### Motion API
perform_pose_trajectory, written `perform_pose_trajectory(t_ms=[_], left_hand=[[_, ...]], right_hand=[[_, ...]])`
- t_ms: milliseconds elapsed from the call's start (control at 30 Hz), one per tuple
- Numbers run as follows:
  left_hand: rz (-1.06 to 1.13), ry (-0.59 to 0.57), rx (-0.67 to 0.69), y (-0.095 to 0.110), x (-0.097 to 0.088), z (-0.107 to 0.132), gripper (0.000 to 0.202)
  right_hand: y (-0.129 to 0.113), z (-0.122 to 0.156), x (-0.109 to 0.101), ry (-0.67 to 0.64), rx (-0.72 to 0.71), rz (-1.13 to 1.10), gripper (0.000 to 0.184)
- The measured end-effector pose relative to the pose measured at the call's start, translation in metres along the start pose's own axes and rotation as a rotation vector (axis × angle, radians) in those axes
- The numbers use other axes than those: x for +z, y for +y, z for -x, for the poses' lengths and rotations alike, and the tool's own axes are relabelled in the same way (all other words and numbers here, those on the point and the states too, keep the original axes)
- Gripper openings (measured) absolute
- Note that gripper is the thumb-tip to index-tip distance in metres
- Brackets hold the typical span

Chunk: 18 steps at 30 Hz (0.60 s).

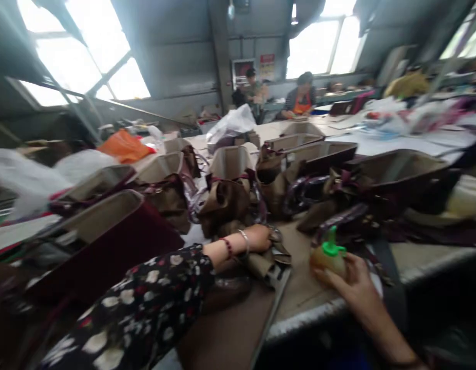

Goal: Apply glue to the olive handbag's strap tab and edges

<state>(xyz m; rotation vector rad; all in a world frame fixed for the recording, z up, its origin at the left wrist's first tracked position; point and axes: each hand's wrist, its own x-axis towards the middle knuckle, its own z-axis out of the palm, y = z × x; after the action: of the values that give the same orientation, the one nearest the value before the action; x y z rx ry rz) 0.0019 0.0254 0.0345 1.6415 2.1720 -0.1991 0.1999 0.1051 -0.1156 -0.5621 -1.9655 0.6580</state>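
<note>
My right hand (357, 282) is wrapped round a squeeze bottle (330, 264) with a green nozzle cap and yellowish-brown contents, held just above the table's front edge. Fingers curled, my left hand (259, 238) grips a brown leather-like piece (261, 264) of an unfinished bag near the table's middle. Under the left forearm lies a flat brown panel (238, 324), which hangs over the front edge. Just beyond the left hand stands an unfinished brown handbag (226, 205) with a pale lining. The picture is blurred, so the exact grip of the left fingers is hard to see.
Several open, dark red and brown bags surround the hands, including a large one on the left (107, 246) and one on the right (399, 174). Clear plastic wrapping (233, 123) and an orange bag (126, 146) lie farther back. Two people (301, 97) are at the far end.
</note>
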Motion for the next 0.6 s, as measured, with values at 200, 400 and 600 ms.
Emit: perform_pose_trajectory(t_ms=[200, 400, 600], left_hand=[[-0.056, -0.001, 0.012, -0.004, 0.003, 0.001, 0.022], [-0.091, 0.01, -0.009, 0.0, 0.005, 0.002, 0.022], [-0.111, 0.018, 0.034, -0.007, 0.001, 0.01, 0.017]], right_hand=[[-0.004, 0.023, -0.015, -0.086, 0.042, 0.267, 0.045], [-0.015, 0.028, -0.034, -0.162, 0.033, 0.376, 0.058], [-0.102, 0.029, -0.025, -0.172, 0.078, 0.403, 0.017]])
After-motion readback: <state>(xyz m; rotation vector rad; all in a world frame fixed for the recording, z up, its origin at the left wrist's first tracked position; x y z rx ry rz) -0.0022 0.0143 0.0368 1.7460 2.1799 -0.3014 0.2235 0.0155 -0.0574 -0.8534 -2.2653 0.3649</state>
